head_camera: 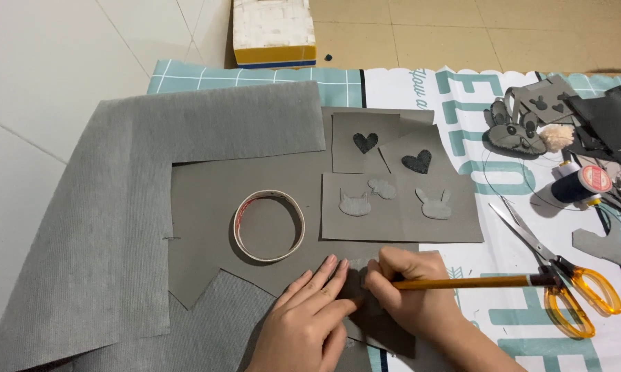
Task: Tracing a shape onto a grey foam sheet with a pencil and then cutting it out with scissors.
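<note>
Tracing on grey felt
Right hand (pixel 407 289) pinches a pencil (pixel 462 282), its tip hidden between the hands; left hand (pixel 314 313) presses fingers flat on the grey felt sheet (pixel 207 200), covering whatever it pins.

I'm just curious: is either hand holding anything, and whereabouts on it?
The right hand grips a yellow pencil near its tip; the left hand presses flat on grey fabric.

**Tiled floor, mat on top**

Pale floor tiles (pixel 48 62) under a teal-checked mat (pixel 421 86). On the mat: grey fabric (pixel 110 220), grey sheet (pixel 207 200) bearing a tape ring (pixel 269 225), scissors (pixel 558 272), thread spool (pixel 579 182), dark scraps (pixel 610 120). Beyond the mat, a white-and-yellow box (pixel 274 34) directly on the floor.
</note>
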